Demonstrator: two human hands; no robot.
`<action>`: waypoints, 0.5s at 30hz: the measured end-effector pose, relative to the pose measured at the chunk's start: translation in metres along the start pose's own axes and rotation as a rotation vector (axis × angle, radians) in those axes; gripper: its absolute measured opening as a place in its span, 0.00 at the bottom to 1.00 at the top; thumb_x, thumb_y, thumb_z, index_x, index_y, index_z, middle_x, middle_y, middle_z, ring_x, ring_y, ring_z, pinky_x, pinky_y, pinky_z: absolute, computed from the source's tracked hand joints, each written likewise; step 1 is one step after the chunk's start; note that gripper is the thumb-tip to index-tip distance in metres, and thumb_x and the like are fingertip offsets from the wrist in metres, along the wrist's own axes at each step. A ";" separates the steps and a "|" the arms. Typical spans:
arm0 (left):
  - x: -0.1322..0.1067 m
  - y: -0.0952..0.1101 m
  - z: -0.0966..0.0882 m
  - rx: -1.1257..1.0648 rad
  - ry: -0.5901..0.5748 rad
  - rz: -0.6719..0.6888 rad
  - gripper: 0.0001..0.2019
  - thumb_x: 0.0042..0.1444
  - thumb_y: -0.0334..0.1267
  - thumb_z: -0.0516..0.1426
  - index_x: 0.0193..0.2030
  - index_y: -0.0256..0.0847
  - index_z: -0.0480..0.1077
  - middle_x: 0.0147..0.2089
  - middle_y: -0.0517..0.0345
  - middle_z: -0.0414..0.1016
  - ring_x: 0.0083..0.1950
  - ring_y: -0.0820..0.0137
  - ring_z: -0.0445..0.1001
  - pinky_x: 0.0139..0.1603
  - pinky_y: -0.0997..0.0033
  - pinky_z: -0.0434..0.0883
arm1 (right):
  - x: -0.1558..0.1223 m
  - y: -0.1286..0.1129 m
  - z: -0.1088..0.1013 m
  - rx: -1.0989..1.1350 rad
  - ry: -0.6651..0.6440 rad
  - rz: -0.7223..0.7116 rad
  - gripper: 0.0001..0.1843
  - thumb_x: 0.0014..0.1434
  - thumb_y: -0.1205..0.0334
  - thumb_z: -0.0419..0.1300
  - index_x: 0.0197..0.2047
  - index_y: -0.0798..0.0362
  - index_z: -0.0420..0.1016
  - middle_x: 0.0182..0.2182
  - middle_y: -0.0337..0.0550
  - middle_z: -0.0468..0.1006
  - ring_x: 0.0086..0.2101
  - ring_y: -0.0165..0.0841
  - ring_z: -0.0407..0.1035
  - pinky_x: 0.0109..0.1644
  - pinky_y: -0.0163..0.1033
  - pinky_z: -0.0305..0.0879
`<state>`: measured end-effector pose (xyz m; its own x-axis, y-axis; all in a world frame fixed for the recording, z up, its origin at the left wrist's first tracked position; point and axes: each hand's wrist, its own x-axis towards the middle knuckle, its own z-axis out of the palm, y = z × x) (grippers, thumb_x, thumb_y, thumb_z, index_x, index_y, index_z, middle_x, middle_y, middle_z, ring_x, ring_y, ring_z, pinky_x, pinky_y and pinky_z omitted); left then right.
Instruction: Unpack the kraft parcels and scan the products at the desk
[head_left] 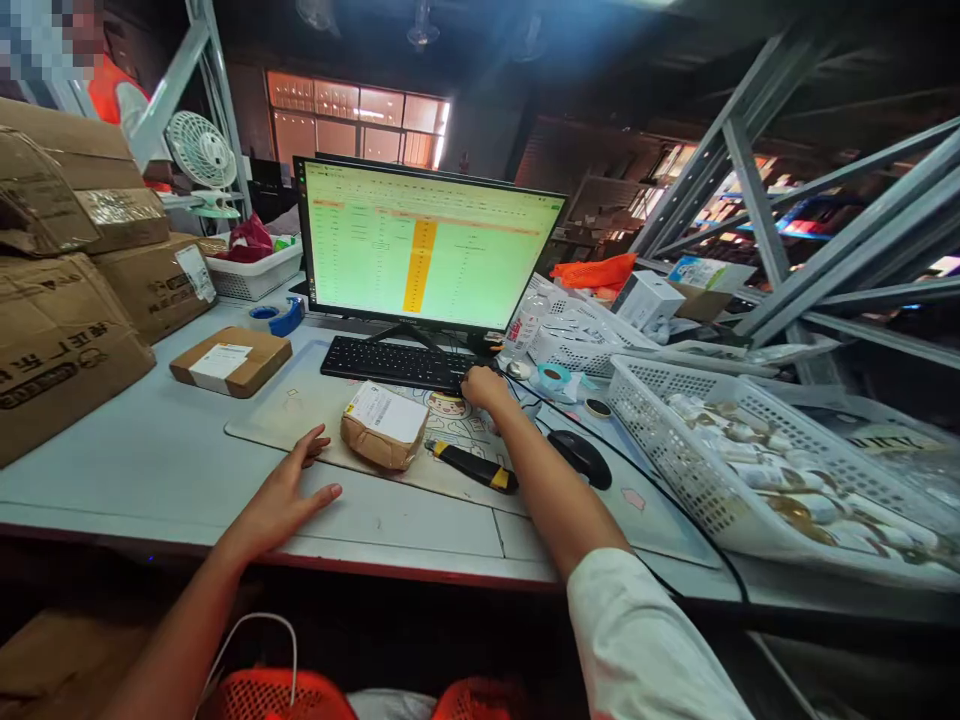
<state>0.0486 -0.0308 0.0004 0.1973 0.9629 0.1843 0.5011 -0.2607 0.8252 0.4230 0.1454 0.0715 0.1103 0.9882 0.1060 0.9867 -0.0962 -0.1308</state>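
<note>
Orange plastic baskets (277, 697) sat lowest in my head-camera view, just below the desk edge, with a white cord looped above one. From my remote seat, I saw the left hand (281, 503) lying open and flat on the pale desk (165, 450), fingers spread, gripping nothing. The right hand (484, 388), on a bare forearm reaching from a white sleeve (637, 640), curled over the right end of a black keyboard (394, 362); I could not tell whether it clasped anything or only rested on the keys. Between the hands, on a desk mat (289, 415), lay a small brown-wrapped parcel (379, 437) with a white label, its long axis slanting from upper left to lower right. The left hand was nearer, its fingertips just beside the parcel's left end; the right hand lay farther off, up and to the right. A black-and-yellow utility knife (472, 465) lay just right of the parcel.
</note>
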 end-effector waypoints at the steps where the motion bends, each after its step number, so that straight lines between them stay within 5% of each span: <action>1: 0.000 0.000 0.001 0.017 -0.003 0.000 0.45 0.58 0.55 0.64 0.78 0.52 0.50 0.73 0.47 0.64 0.73 0.52 0.65 0.76 0.41 0.60 | 0.001 0.000 0.000 0.000 0.000 -0.021 0.21 0.67 0.65 0.54 0.57 0.62 0.80 0.56 0.68 0.78 0.57 0.54 0.74 0.60 0.52 0.68; 4: -0.002 0.001 0.001 0.012 0.003 -0.005 0.43 0.59 0.54 0.63 0.77 0.49 0.52 0.74 0.47 0.64 0.74 0.54 0.64 0.78 0.43 0.58 | 0.001 0.000 -0.002 0.009 -0.006 -0.087 0.22 0.68 0.63 0.54 0.60 0.57 0.80 0.56 0.63 0.79 0.58 0.52 0.74 0.61 0.50 0.68; 8: 0.010 0.006 -0.014 -0.062 -0.050 -0.004 0.42 0.59 0.58 0.63 0.75 0.45 0.57 0.72 0.43 0.66 0.71 0.53 0.69 0.72 0.47 0.67 | -0.015 -0.008 -0.012 0.046 0.031 -0.163 0.24 0.71 0.61 0.52 0.65 0.57 0.75 0.59 0.60 0.78 0.59 0.50 0.73 0.62 0.48 0.66; 12: 0.063 0.018 -0.031 -0.030 -0.083 0.068 0.40 0.58 0.65 0.60 0.70 0.41 0.65 0.65 0.41 0.74 0.65 0.51 0.74 0.65 0.49 0.74 | -0.049 -0.027 -0.022 0.112 -0.001 -0.327 0.21 0.72 0.58 0.54 0.60 0.56 0.79 0.52 0.52 0.83 0.52 0.42 0.77 0.56 0.40 0.68; 15: 0.111 0.024 -0.025 0.016 -0.032 0.097 0.40 0.57 0.70 0.55 0.64 0.37 0.71 0.62 0.38 0.77 0.63 0.47 0.76 0.67 0.44 0.71 | -0.076 -0.039 -0.021 0.149 -0.057 -0.447 0.18 0.72 0.58 0.54 0.49 0.54 0.84 0.43 0.47 0.86 0.43 0.37 0.78 0.49 0.37 0.69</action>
<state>0.0612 0.0721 0.0543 0.2723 0.9304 0.2453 0.4919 -0.3537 0.7956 0.3784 0.0713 0.0896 -0.3321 0.9342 0.1305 0.9077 0.3542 -0.2252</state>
